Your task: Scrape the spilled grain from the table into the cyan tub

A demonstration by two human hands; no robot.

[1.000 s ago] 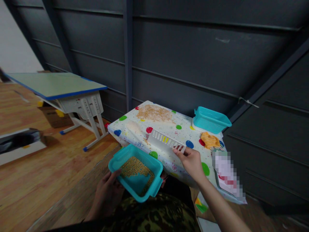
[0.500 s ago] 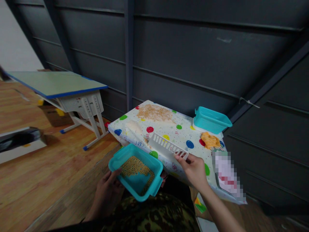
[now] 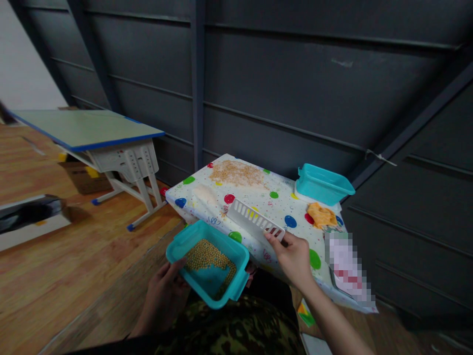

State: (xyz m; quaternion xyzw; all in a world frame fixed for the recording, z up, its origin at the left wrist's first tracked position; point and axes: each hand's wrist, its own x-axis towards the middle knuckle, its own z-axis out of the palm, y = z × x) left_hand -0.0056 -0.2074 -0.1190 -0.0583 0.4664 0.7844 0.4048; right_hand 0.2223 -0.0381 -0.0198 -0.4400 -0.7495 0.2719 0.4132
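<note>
My left hand (image 3: 168,283) grips the left rim of a turquoise plastic basket-like bin (image 3: 238,246), thumb over the edge. Round yellowish beans (image 3: 209,254) lie in it, with part of its floor bare. My right hand (image 3: 293,256) is closed on the right end of a white slotted plastic strip (image 3: 253,224), held tilted over the table's near edge. On the dotted tablecloth (image 3: 283,204) a patch of beans mixed with pale grains (image 3: 238,172) is spread at the back left. A smaller pale heap of grains (image 3: 205,194) lies nearer the left edge.
At the table's right stand a second turquoise bin (image 3: 325,185) and a crumpled orange cloth (image 3: 322,215); a blurred-out flat object (image 3: 347,271) lies at the right corner. A blue-edged desk (image 3: 92,128) stands left. A dark panelled wall (image 3: 295,98) rises behind.
My right hand and the slotted strip have shifted slightly left. The few beans by the strip's left end no longer show on the cloth. The bin in my left hand stays put.
</note>
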